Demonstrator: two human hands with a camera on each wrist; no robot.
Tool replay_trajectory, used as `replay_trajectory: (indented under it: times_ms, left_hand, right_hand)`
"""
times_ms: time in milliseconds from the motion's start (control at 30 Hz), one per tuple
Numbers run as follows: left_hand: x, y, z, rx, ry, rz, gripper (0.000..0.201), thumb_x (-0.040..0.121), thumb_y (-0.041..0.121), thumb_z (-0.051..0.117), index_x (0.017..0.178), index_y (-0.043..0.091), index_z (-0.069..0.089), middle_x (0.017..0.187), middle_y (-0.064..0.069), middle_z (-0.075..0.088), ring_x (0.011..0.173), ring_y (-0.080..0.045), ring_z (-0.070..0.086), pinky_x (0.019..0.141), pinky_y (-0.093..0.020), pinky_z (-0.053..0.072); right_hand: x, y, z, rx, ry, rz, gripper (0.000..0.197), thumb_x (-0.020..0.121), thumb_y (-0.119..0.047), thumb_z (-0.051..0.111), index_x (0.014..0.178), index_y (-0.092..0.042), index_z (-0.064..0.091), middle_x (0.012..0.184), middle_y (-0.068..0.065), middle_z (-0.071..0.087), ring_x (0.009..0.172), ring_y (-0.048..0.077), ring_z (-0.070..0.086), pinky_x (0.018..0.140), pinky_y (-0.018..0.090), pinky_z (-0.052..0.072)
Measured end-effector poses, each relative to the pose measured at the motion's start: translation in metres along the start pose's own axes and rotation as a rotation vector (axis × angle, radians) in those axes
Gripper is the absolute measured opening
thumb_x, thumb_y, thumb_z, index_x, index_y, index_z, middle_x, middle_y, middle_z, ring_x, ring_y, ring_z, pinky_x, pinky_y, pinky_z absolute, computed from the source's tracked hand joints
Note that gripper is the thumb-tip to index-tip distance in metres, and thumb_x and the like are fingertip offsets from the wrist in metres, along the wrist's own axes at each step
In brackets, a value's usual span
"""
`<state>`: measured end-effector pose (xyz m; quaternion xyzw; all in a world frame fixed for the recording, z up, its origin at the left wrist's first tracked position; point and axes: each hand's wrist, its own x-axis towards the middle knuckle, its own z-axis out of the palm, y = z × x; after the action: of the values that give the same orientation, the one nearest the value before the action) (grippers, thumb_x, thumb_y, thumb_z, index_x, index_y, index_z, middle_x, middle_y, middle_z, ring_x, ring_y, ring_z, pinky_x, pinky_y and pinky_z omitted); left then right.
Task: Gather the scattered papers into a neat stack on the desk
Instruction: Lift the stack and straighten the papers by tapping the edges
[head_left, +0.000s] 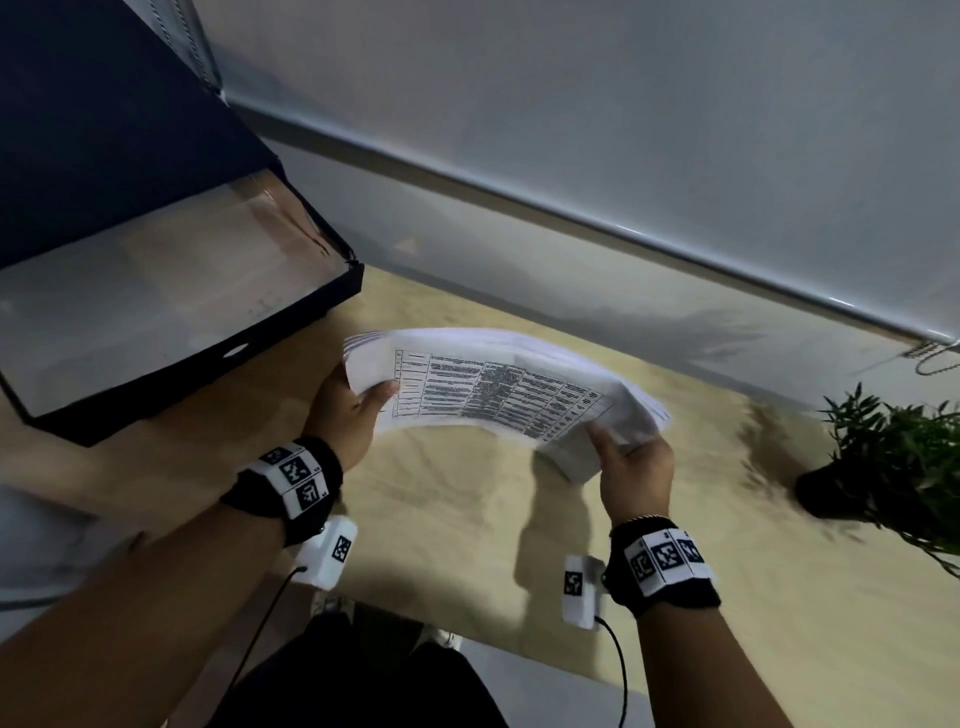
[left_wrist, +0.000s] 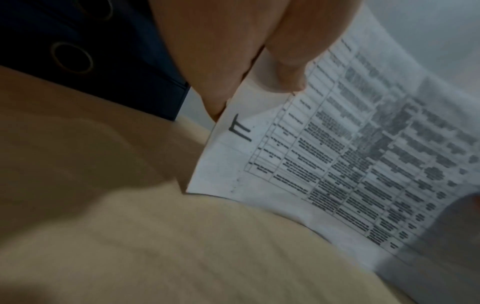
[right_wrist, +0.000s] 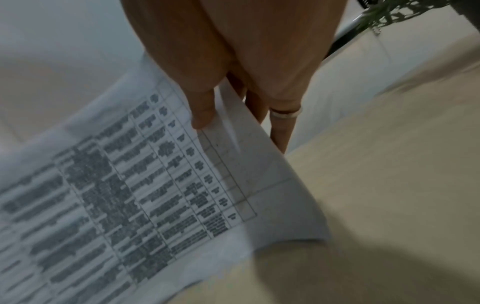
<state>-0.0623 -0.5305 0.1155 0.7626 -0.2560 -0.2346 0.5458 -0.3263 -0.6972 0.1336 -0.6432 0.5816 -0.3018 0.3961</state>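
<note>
— Where's the bundle of white printed paper sheets (head_left: 498, 389)?

— Lifted above the pale wooden desk (head_left: 467, 519). My left hand (head_left: 348, 410) and right hand (head_left: 631, 467) each pinch an end, thumbs on top, probably to square the edges.

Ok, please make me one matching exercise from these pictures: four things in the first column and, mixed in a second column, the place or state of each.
Things:
1. papers
2. black box
3. potted plant
4. left hand

Places or states:
A. stands at the right edge of the desk
B. grips the left end of the sheets
C. open, on the left of the desk
D. bent in an arch, held at both ends

Pairs: 1-D, 2-C, 3-A, 4-B
</note>
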Motion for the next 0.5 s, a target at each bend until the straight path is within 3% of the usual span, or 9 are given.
replay_trajectory:
  times_ms: [67,100,233,333,400,500]
  left_hand:
    - [0.005,0.007,-0.002,0.018,0.004,0.021,0.021,0.087,0.013,0.067,0.107,0.015,0.063,0.094,0.01,0.067,0.083,0.017,0.06,0.076,-0.006,0.045]
    - [0.01,0.009,-0.006,0.013,0.0,0.017,0.023,0.087,0.012,0.068,0.109,0.011,0.064,0.096,0.007,0.068,0.086,0.01,0.062,0.076,-0.006,0.046]
    - [0.022,-0.015,-0.009,0.195,-0.106,-0.229,0.043,0.08,0.024,0.075,0.116,0.005,0.061,0.113,-0.01,0.069,0.105,-0.03,0.066,0.087,-0.035,0.052]
    - [0.011,-0.038,-0.003,0.407,-0.253,-0.424,0.076,0.087,0.031,0.068,0.146,0.003,0.029,0.152,-0.015,0.037,0.137,-0.032,0.041,0.102,-0.036,0.042]
    - [0.004,-0.044,0.002,0.436,-0.258,-0.457,0.077,0.092,0.034,0.058,0.149,0.001,0.018,0.158,-0.016,0.024,0.142,-0.032,0.032,0.108,-0.037,0.037]
    - [0.002,-0.048,0.005,0.475,-0.192,-0.43,0.073,0.095,0.035,0.05,0.147,-0.003,0.016,0.157,-0.021,0.022,0.145,-0.034,0.026,0.117,-0.04,0.024]
  right_hand:
    - [0.004,0.0,0.001,0.02,0.005,0.023,0.029,0.078,-0.022,0.081,0.076,0.0,0.063,0.06,0.002,0.065,0.054,0.015,0.057,0.057,0.032,0.049]
    - [0.005,-0.004,-0.001,0.03,0.002,0.011,0.028,0.079,-0.021,0.081,0.085,0.0,0.064,0.072,0.007,0.068,0.065,0.019,0.062,0.063,0.033,0.051]
    - [0.003,-0.001,0.007,-0.167,-0.146,0.08,0.035,0.084,-0.022,0.075,0.111,-0.005,0.061,0.105,0.012,0.069,0.099,0.026,0.065,0.079,0.027,0.046]
    - [-0.005,0.026,0.024,-0.31,-0.343,0.251,0.06,0.09,-0.028,0.069,0.139,-0.002,0.046,0.134,0.021,0.058,0.122,0.036,0.056,0.093,0.031,0.043]
    - [-0.008,0.043,0.031,-0.371,-0.379,0.298,0.056,0.093,-0.026,0.062,0.141,-0.003,0.043,0.137,0.022,0.055,0.123,0.037,0.055,0.097,0.035,0.043]
    - [-0.012,0.051,0.037,-0.419,-0.352,0.288,0.044,0.097,-0.02,0.052,0.136,0.0,0.046,0.129,0.023,0.06,0.118,0.039,0.057,0.093,0.035,0.044]
